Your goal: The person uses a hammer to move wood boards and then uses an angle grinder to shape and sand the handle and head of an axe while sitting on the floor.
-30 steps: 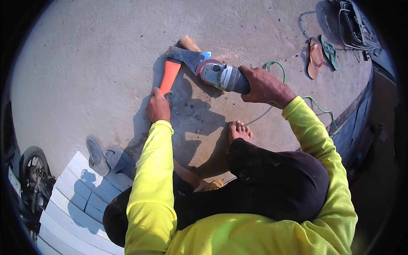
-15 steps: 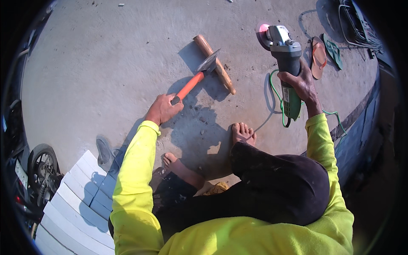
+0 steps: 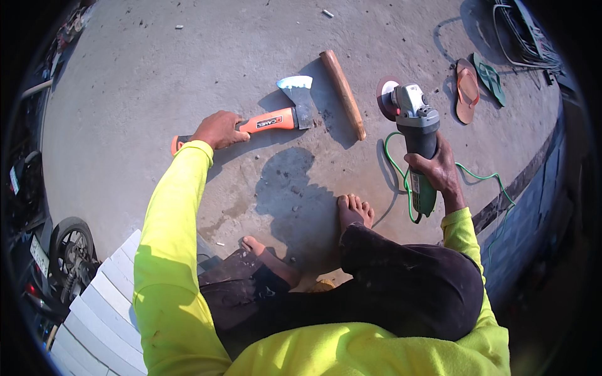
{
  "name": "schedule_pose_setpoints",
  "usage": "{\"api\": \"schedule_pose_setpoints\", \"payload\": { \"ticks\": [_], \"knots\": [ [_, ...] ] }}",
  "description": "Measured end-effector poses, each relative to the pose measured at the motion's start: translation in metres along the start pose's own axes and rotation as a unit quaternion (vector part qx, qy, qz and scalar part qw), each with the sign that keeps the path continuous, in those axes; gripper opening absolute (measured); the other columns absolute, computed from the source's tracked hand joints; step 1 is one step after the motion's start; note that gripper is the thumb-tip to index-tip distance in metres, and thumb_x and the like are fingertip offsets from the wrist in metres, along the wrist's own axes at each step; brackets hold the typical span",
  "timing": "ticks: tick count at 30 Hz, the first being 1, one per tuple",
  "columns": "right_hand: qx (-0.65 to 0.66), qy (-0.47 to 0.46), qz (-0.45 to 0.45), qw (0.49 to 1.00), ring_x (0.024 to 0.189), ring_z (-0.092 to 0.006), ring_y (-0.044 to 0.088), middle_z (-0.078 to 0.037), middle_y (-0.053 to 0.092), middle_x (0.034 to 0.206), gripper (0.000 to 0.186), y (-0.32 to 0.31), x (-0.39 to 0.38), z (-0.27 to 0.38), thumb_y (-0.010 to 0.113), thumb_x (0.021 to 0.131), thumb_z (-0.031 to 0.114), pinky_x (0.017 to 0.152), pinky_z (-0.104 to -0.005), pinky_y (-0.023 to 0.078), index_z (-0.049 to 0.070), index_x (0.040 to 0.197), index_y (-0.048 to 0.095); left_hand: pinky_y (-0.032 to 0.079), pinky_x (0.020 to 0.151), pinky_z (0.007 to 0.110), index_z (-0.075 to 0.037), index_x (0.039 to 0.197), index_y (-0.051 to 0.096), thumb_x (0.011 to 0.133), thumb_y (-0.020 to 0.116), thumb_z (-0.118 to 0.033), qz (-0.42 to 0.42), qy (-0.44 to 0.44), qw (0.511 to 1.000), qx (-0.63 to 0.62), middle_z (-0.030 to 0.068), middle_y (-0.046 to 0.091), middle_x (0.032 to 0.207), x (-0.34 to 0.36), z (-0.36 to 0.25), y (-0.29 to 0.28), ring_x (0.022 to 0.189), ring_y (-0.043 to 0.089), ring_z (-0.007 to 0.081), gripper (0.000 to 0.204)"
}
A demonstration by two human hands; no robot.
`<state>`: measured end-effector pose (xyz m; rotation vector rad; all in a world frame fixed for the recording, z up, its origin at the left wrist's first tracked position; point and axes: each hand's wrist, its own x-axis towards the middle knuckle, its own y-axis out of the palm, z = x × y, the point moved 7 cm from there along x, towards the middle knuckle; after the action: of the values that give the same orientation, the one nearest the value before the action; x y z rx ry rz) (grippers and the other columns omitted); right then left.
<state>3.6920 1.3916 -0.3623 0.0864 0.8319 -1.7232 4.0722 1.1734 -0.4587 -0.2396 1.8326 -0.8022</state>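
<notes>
My left hand (image 3: 218, 130) is closed around the orange handle of a hatchet (image 3: 271, 120). Its grey steel head, bright along the cutting edge, points away from me. Just right of that head lies a round wooden stick (image 3: 343, 94) on the concrete. In my right hand (image 3: 439, 166) is an angle grinder (image 3: 419, 131) with a dark grey and green body, gripped around the middle. The reddish disc (image 3: 387, 98) at its far end faces left. Whether the disc spins I cannot tell. A green cord (image 3: 390, 154) loops beside the grinder.
Past the grinder lie a brown flip-flop (image 3: 466, 94) and a green flip-flop (image 3: 490, 80), near a metal-framed item (image 3: 527, 37). My bare foot (image 3: 355, 210) rests on the concrete floor (image 3: 144, 75). White slabs (image 3: 103, 301) and a motorcycle wheel (image 3: 72, 250) are at the lower left.
My left hand has moved left with the hatchet, which has turned so its broad side shows. The grinder has come lower and nearer me. The stick has shifted in the picture.
</notes>
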Motion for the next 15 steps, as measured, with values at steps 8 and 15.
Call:
{"api": "schedule_pose_setpoints", "payload": {
  "ticks": [8, 15],
  "knots": [
    [0.022, 0.058, -0.007, 0.998, 0.079, -0.0186, 0.061, -0.009, 0.062, 0.095, 0.061, -0.001, -0.005, -0.029, 0.078, 0.065, 0.026, 0.072, -0.0330, 0.052, -0.002, 0.115, 0.057, 0.052, 0.088, 0.045, -0.007, 0.126, 0.057, 0.081, 0.078, -0.028, -0.504, -0.202, 0.831, -0.123, 0.0126, 0.058, 0.116, -0.009, 0.026, -0.017, 0.112, 0.059, 0.0310, 0.055],
    [0.039, 0.057, -0.002, 0.998, 0.082, -0.0176, 0.061, -0.007, 0.062, 0.095, 0.062, 0.006, -0.003, -0.030, 0.078, 0.065, 0.024, 0.074, -0.0328, 0.052, -0.001, 0.118, 0.057, 0.055, 0.091, 0.053, 0.005, 0.133, 0.031, 0.077, 0.079, -0.019, -0.429, -0.464, 0.661, -0.405, 0.0266, 0.051, 0.116, 0.024, -0.044, 0.039, 0.113, 0.057, 0.0435, 0.078]
  ]
}}
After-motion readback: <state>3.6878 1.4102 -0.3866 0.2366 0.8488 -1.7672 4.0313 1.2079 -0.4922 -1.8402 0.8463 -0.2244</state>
